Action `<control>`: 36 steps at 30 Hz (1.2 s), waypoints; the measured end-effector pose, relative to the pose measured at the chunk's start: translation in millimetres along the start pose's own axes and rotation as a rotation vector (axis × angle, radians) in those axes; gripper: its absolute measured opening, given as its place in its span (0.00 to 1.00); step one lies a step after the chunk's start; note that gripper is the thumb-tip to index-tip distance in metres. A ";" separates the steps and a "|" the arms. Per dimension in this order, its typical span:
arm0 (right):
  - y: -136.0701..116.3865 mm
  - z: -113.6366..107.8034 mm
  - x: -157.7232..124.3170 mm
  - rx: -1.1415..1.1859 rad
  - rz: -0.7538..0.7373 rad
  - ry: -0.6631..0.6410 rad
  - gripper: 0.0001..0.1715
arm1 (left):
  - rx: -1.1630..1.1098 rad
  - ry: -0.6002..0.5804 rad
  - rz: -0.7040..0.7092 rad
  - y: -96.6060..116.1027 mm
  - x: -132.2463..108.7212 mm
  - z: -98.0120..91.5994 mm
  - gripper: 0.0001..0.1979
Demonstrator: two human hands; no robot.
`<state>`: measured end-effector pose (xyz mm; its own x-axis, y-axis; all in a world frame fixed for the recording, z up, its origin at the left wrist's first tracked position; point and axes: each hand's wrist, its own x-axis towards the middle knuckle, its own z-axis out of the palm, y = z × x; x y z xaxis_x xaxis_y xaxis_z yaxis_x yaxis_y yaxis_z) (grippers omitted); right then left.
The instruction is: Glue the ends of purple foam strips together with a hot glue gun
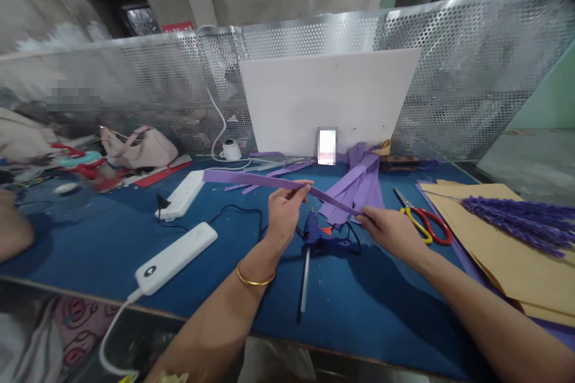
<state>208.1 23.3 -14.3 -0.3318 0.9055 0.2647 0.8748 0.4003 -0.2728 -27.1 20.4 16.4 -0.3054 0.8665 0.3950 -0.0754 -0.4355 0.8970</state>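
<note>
A long purple paper strip (251, 179) stretches between my two hands above the table. My left hand (287, 206) pinches it near its middle, and its far end sticks out to the left. At the right end, my right hand (386, 226) grips it between thumb and fingers. Below the strip lies a blue glue gun (317, 233) with an orange trigger and a clear glue stick (306, 281) coming out of its back. Behind my right hand is a pile of purple strips (354, 185). Scissors (431, 224) with red and yellow handles lie right of that hand.
White power strips (179, 251) with cables lie at left. Brown paper sheets (489, 233) carry purple lavender-like stems (521, 218) at right. A lit phone (327, 146) leans on a white board (327, 96). Another person's arm (13, 227) shows at far left, near a pink handbag (144, 149).
</note>
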 end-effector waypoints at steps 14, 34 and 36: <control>-34.5 6.8 -15.9 0.791 -0.008 -0.170 0.22 | 0.186 -0.431 -0.300 1.4 -15.2 8.3 0.14; -23.8 40.9 -13.1 0.046 -0.344 -0.056 0.33 | -0.461 0.053 -0.541 6.5 22.5 -13.3 0.11; -14.3 38.2 -7.5 0.276 -0.256 -0.033 0.34 | -0.579 0.064 -0.534 8.8 26.9 -16.8 0.10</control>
<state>184.7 16.1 -47.7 -0.5423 0.7737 0.3276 0.6357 0.6328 -0.4421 -52.0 35.8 31.6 -0.1413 0.9861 -0.0879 -0.7038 -0.0376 0.7094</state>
